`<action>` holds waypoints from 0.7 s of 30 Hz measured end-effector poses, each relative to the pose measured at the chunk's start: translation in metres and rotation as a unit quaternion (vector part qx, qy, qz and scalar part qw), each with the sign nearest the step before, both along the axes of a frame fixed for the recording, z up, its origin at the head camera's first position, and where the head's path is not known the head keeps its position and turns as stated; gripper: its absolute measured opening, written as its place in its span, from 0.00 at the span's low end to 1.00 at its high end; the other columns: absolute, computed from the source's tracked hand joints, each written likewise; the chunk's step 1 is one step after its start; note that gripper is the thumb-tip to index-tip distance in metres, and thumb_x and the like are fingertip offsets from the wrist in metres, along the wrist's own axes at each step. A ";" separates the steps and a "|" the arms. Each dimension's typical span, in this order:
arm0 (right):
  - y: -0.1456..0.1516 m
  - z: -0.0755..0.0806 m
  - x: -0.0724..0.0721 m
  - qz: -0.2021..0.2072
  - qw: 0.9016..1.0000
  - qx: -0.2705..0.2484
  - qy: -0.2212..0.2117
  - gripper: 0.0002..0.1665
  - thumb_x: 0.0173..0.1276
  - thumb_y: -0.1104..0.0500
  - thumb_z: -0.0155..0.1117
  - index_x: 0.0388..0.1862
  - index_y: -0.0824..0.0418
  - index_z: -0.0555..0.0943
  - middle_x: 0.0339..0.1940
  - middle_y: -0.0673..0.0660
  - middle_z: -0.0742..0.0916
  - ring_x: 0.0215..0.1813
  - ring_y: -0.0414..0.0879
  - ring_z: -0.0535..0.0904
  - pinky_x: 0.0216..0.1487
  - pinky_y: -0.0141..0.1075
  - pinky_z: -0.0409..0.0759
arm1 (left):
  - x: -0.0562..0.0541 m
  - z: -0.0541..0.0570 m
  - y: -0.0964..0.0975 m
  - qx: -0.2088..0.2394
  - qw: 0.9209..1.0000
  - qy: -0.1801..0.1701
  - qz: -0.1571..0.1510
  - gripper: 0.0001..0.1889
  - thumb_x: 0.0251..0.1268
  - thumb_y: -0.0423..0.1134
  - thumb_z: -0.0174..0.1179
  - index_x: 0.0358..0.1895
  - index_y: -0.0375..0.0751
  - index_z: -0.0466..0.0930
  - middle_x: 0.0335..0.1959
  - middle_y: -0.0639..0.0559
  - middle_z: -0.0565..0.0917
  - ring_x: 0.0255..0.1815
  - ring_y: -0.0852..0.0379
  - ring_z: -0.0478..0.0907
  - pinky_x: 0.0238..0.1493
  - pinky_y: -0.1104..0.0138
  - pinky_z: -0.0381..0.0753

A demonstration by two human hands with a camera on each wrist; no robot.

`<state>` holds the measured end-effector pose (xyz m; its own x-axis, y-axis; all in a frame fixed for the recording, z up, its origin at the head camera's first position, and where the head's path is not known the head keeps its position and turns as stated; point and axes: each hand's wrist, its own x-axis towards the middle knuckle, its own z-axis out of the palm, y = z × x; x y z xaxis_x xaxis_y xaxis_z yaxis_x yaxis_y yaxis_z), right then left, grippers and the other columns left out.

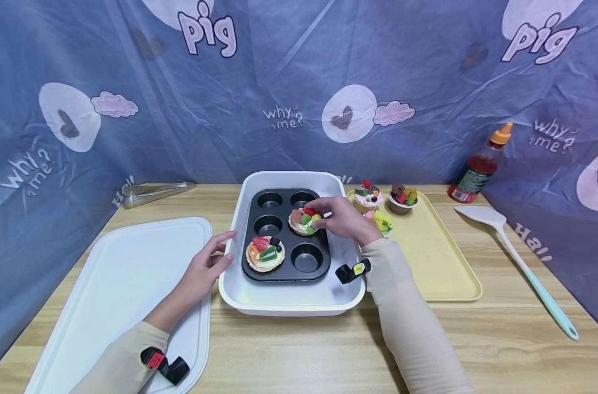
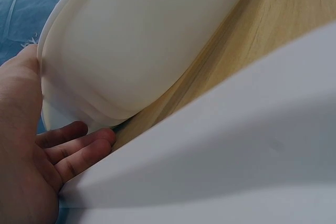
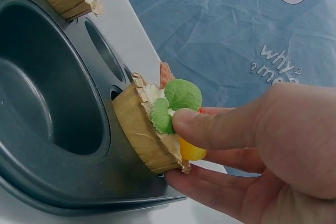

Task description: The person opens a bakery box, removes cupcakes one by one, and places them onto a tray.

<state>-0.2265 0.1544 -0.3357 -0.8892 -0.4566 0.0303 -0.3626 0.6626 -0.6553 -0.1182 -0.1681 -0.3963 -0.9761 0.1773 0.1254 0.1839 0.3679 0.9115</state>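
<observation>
My right hand (image 1: pixel 340 218) pinches a fruit tart (image 1: pixel 299 227) at the middle right cup of the dark muffin tin (image 1: pixel 286 273). In the right wrist view the thumb presses by the tart's green leaves (image 3: pixel 182 95), and fingers lie under its crust edge. Another fruit tart (image 1: pixel 265 262), with berries on top, sits in the front left cup. The tin lies inside a white bin (image 1: pixel 284 303). My left hand (image 1: pixel 202 271) touches the bin's left rim with loosely bent fingers. In the left wrist view the fingers (image 2: pixel 84 156) are beside the bin's outer wall (image 2: pixel 136 40).
A white tray (image 1: pixel 126 273) lies at the left, with metal tongs (image 1: pixel 156 191) behind it. On a yellow tray (image 1: pixel 436 262) at the right stand cupcakes (image 1: pixel 402 200). Farther right are a sauce bottle (image 1: pixel 476 169) and a white spatula with a teal handle (image 1: pixel 520 257).
</observation>
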 end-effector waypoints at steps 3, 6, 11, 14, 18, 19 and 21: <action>0.000 0.001 0.000 -0.002 1.000 0.003 0.001 0.26 0.64 0.66 0.72 0.63 0.60 0.82 0.59 0.61 0.86 0.60 0.56 0.82 0.64 0.49 0.79 | 0.000 0.001 0.000 0.000 1.000 0.001 0.000 0.25 0.78 0.37 0.53 0.75 0.47 0.65 0.54 0.33 0.78 0.45 0.50 0.82 0.46 0.73 0.81; 0.000 0.001 0.001 0.000 1.000 0.005 0.003 0.26 0.65 0.66 0.71 0.63 0.61 0.81 0.59 0.62 0.86 0.60 0.57 0.82 0.63 0.49 0.80 | 0.000 0.001 0.000 -0.001 1.000 0.001 -0.001 0.25 0.78 0.37 0.53 0.75 0.47 0.65 0.54 0.33 0.78 0.45 0.51 0.82 0.46 0.73 0.80; -0.001 0.003 0.003 0.005 1.000 0.007 0.008 0.26 0.66 0.66 0.70 0.64 0.62 0.81 0.60 0.63 0.86 0.59 0.58 0.83 0.62 0.49 0.80 | 0.001 0.000 0.000 0.000 1.000 0.003 0.000 0.25 0.78 0.36 0.53 0.75 0.46 0.65 0.54 0.33 0.77 0.43 0.52 0.82 0.46 0.73 0.80; -0.001 0.003 0.003 0.003 1.000 0.007 0.009 0.26 0.66 0.66 0.69 0.64 0.62 0.80 0.59 0.63 0.86 0.59 0.58 0.83 0.61 0.49 0.81 | 0.001 0.000 0.000 0.001 1.000 0.003 0.000 0.25 0.78 0.36 0.53 0.75 0.46 0.66 0.54 0.33 0.77 0.43 0.53 0.82 0.46 0.73 0.80; 0.000 0.004 0.004 0.004 1.000 0.007 0.013 0.25 0.67 0.66 0.68 0.64 0.63 0.80 0.59 0.64 0.86 0.59 0.59 0.83 0.60 0.49 0.81 | 0.000 0.000 0.000 0.002 1.000 0.002 -0.001 0.25 0.78 0.37 0.53 0.75 0.47 0.65 0.54 0.33 0.78 0.43 0.53 0.82 0.46 0.73 0.80; 0.000 0.003 0.004 0.004 1.000 0.007 0.013 0.25 0.67 0.66 0.68 0.64 0.62 0.80 0.59 0.64 0.86 0.59 0.59 0.83 0.60 0.49 0.81 | 0.000 0.000 0.000 0.003 1.000 0.001 -0.001 0.25 0.78 0.37 0.53 0.75 0.47 0.65 0.54 0.33 0.78 0.43 0.53 0.82 0.46 0.73 0.80; 0.000 0.003 0.004 0.003 1.000 0.008 0.013 0.25 0.68 0.66 0.68 0.64 0.62 0.80 0.59 0.63 0.86 0.59 0.59 0.83 0.60 0.49 0.81 | 0.001 0.000 0.000 0.003 1.000 0.002 -0.001 0.25 0.78 0.37 0.53 0.75 0.47 0.65 0.54 0.33 0.78 0.43 0.53 0.82 0.46 0.73 0.80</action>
<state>-0.2225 0.1542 -0.3325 -0.8854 -0.4627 0.0454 -0.3830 0.6706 -0.6352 -0.1176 -0.1681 -0.3963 -0.9753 0.1781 0.1305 0.1882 0.3613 0.9132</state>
